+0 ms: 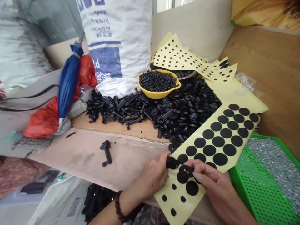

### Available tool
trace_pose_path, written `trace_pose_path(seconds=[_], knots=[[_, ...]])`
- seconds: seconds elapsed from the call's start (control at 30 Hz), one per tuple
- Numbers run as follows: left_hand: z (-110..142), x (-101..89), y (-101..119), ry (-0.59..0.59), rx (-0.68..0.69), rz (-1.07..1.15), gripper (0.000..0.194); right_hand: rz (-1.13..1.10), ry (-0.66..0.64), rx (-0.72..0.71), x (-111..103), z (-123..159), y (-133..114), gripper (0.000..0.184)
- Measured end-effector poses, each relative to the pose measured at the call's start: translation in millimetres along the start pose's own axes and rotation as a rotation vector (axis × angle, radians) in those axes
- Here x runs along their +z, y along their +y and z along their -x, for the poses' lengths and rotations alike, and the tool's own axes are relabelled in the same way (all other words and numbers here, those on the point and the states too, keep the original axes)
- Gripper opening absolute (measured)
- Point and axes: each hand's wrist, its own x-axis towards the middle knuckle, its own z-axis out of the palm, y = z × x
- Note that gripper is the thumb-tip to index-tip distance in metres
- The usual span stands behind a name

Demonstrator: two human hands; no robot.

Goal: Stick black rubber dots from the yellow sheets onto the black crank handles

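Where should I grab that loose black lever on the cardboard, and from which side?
Pinch the black plastic lever by its straight middle shank, coming from above. It lies on its side on the cardboard sheet, apart from the main pile, with its thicker head at the far end. The shank looks like the most even part, and your fingers could likely close on either side of it.

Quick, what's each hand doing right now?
Left hand: closed, holding a black plastic part.
Right hand: pinching a black rubber ring.
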Motion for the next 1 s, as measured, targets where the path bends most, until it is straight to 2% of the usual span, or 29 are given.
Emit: trace_pose_path(seconds=[0.17, 0.27, 0.33, 0.5, 0.77, 1.0], knots=[[-17, -17.3, 4, -0.145, -0.127, 0.289, 0.04, -0.018, 0.01, 0.033, 3, -3, -1, 0.026], [-17, -14.0, 4, -0.248, -0.242, 0.588, 0.047, -0.024, 0.012, 0.007, 3, -2, -2, 0.024], [-15, -8.7, 3, -0.27, -0.282, 0.724, 0.053, -0.012, 0.007, 0.006, 3, -2, -2, 0.024], [-10, -4.1, 3, -0.254, -0.289, 0.782, 0.054, -0.03, -0.014, 0.063, 3, -2, -1, 0.025], [-8, -17.1, 13, -0.281, -0.292, 0.83, 0.034, -0.054, -0.045, 0.113, 2, -2, 2, 0.026], [-7, -19.5, 16, -0.292, -0.305, 0.789, 0.037, -0.036, -0.022, 0.122, 4, -1, 2, 0.028]])
